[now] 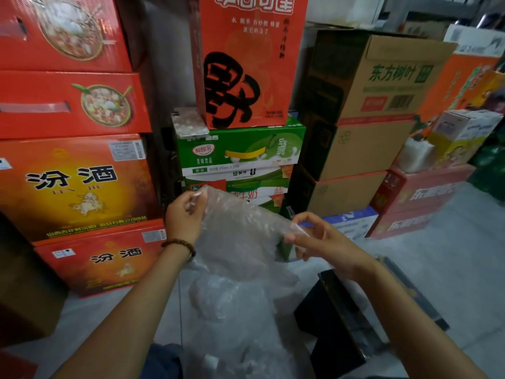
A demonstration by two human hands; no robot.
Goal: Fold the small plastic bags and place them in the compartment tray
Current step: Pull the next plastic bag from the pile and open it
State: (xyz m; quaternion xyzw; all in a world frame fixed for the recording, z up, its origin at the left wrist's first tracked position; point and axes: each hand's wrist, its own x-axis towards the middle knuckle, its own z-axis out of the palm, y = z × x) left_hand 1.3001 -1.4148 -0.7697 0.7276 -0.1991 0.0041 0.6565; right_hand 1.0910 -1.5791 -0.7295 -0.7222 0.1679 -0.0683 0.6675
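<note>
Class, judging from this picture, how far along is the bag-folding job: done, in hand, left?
Done: no folded bag shows in the dark tray, which is mostly hidden. In hand: the left hand and right hand pinch one clear bag, spread unfolded. Left: folding it, then the heap of bags on the floor.

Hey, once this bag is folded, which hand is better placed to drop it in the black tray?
Probably the right hand: it pinches the bag on the side of the tray; the left hand holds the opposite corner.
</note>
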